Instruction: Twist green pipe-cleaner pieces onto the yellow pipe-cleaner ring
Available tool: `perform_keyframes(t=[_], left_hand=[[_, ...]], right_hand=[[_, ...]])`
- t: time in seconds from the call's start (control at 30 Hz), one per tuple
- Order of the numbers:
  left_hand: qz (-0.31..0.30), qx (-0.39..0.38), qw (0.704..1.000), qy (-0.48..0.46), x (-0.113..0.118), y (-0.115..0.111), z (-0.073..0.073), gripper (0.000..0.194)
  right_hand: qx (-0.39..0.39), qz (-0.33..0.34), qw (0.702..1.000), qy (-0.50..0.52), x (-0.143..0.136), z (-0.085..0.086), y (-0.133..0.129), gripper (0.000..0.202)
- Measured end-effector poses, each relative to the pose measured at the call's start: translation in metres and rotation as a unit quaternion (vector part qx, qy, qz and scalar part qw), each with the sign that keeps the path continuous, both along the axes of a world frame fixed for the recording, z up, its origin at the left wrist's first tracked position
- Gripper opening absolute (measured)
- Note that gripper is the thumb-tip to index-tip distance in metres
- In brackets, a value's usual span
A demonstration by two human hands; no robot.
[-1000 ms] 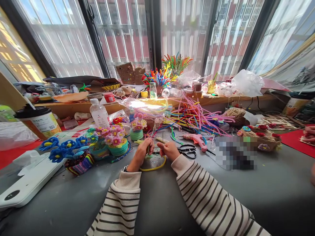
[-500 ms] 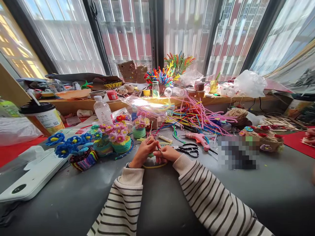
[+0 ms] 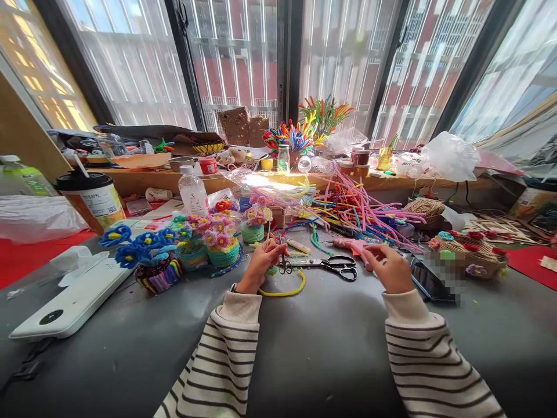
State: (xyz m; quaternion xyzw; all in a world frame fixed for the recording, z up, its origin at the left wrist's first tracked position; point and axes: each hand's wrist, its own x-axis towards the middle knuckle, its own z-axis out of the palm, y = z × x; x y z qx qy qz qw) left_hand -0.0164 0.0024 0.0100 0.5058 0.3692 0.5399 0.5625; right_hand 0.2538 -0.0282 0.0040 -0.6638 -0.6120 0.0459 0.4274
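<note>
My left hand [image 3: 265, 261] is closed in a pinch at the middle of the table. A small thin piece with dark loops [image 3: 285, 266] sticks out at its fingertips; its kind is too small to make out. Below lies a curved yellow pipe cleaner [image 3: 289, 293], with a bit of green by the fingers. My right hand [image 3: 391, 267] has its fingers closed around the handle of a pink glue gun [image 3: 354, 246], which rests on the table. Black-handled scissors [image 3: 342, 267] lie between my hands.
Pots of pipe-cleaner flowers [image 3: 217, 232] stand at left, beside a bottle [image 3: 194, 191], a lidded cup [image 3: 93, 197] and a white device [image 3: 65, 307]. Loose pipe cleaners [image 3: 361, 203] are heaped at the back. A phone [image 3: 430, 278] and a flower-trimmed twine piece [image 3: 470, 252] lie right.
My right hand has left my left hand and moved right to the glue gun's handle. My left hand stays pinched, and the yellow pipe cleaner below shows more fully.
</note>
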Motion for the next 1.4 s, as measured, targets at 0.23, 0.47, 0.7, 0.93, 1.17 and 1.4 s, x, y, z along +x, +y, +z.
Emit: perform_keyframes(t=[0.23, 0.47, 0.7, 0.93, 1.17, 1.4], left_hand=[[-0.026, 0.006, 1.0, 0.008, 0.0, 0.003, -0.004, 0.044], [-0.014, 0.004, 1.0, 0.009, 0.0, 0.001, -0.002, 0.043], [-0.022, 0.015, 0.999, 0.037, -0.001, 0.002, -0.003, 0.043], [-0.018, 0.03, 0.998, 0.053, 0.0, 0.002, -0.005, 0.043], [-0.018, 0.033, 0.998, 0.054, 0.001, 0.002, -0.005, 0.042], [-0.009, 0.014, 0.999, 0.042, 0.003, 0.0, -0.002, 0.044]], right_hand=[[-0.141, -0.298, 0.926, -0.185, 0.101, -0.04, -0.023, 0.086], [-0.219, -0.261, 0.929, -0.146, 0.114, -0.048, -0.01, 0.092], [-0.078, -0.28, 0.916, -0.278, 0.097, -0.039, -0.017, 0.075], [-0.038, -0.227, 0.92, -0.317, 0.095, -0.033, -0.02, 0.065], [-0.068, -0.241, 0.918, -0.309, 0.102, -0.038, -0.011, 0.067], [-0.185, -0.201, 0.944, -0.187, 0.14, -0.053, 0.01, 0.078]])
